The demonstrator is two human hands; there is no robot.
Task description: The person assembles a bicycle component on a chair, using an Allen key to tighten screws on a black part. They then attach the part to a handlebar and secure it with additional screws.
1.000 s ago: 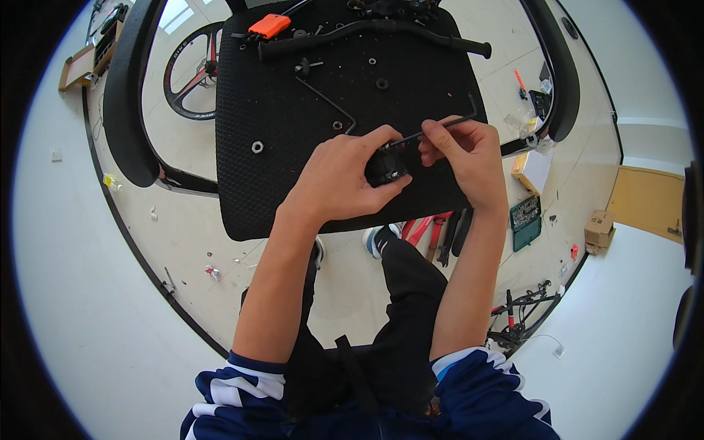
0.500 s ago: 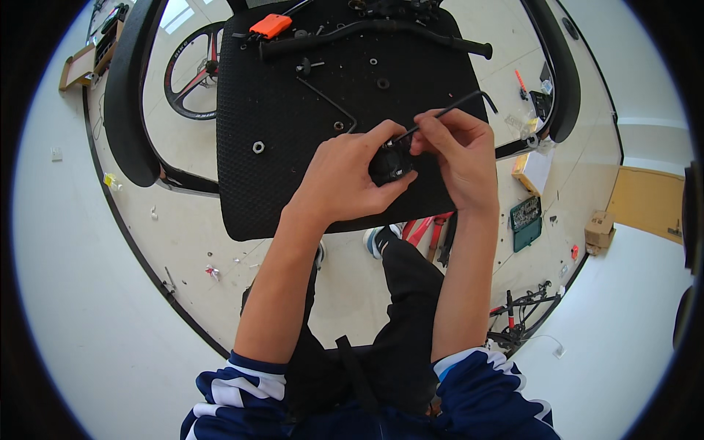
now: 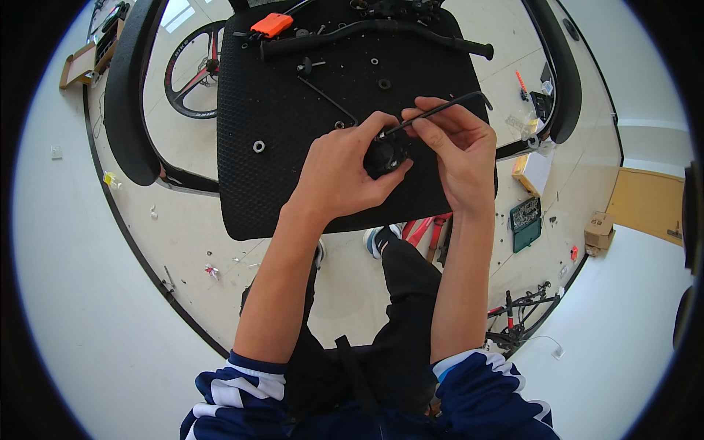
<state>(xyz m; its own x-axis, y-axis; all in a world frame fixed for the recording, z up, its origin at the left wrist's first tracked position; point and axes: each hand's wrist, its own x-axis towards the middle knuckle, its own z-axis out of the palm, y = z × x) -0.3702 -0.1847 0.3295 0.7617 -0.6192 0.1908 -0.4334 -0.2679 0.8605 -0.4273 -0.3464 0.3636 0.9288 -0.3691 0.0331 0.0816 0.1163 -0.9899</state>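
"Compared with a second ago, our L-shaped black metal hex key (image 3: pixel 462 99) sits turned over: its short end bends back toward us instead of pointing away, and our right hand (image 3: pixel 463 147) sits a little higher."

"Where are we working, measured from the bent black tubular handlebar (image 3: pixel 378 27)?"

"On our side of it, nearer its right half, above the black textured chair seat (image 3: pixel 293 176)."

"And how do our fingers stand?"

"Our left hand (image 3: pixel 341 165) grasps a small, rounded, glossy black part (image 3: pixel 385 158), thumb on the near side, index finger on the far side; we cannot tell what its other fingers do. Our right thumb and index finger pinch the key's long arm, with the remaining fingers loosely bent."

"Does the key's tip enter the black part?"

"It reaches the part's far edge, beside our left index fingertip; we cannot tell whether it is seated."

"What else do we see around the handlebar?"

"A bright orange block (image 3: pixel 272 26) just beyond its left end, a silver hexagonal nut (image 3: pixel 259 147) on our side of that end, a second thin dark angled rod (image 3: pixel 326 99) between bar and left hand, and a black flat ring (image 3: pixel 384 84) near its middle, toward us."
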